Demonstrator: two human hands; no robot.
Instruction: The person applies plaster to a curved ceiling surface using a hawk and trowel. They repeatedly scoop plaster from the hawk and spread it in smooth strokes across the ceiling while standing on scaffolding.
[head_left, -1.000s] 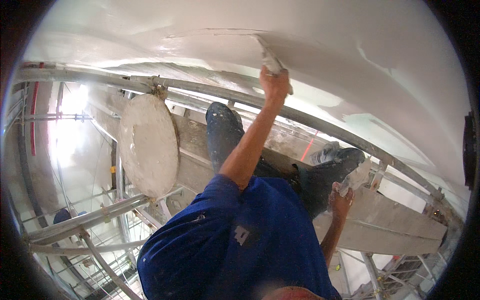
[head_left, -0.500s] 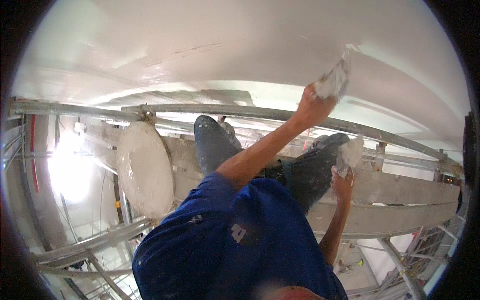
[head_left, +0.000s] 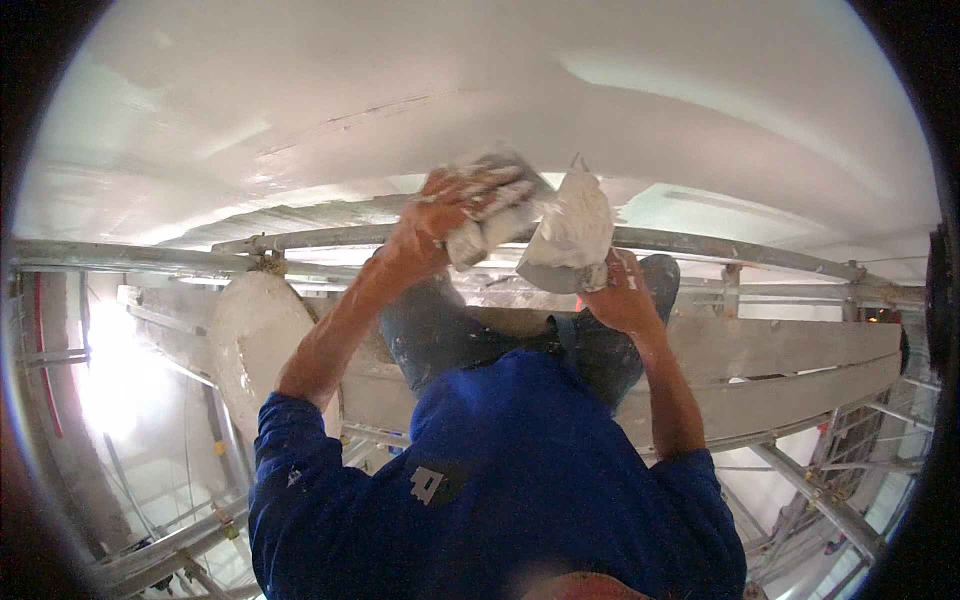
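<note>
My left hand (head_left: 435, 220), blurred by motion, grips a filler-smeared trowel (head_left: 505, 190), raised in front of the curved white surface (head_left: 470, 80). Just right of it, my right hand (head_left: 615, 300) holds a wide metal knife (head_left: 548, 270) loaded with a thick mound of white compound (head_left: 580, 210). The two tools are close together at chest height; whether they touch I cannot tell. My legs in dark, paint-spotted trousers (head_left: 645, 360) show behind my arms.
A scaffold rail (head_left: 750, 255) runs along below the curved surface, with planks (head_left: 780, 350) beneath me. A round, plaster-stained board (head_left: 255, 340) stands at my left. More tubes and clamps (head_left: 815, 500) fill both lower sides, beside a bright light (head_left: 115, 370) at left.
My left hand, earlier reaching up and right along the white surface, has swung back left beside the loaded knife. My right hand has risen and moved inward. The view has levelled out.
</note>
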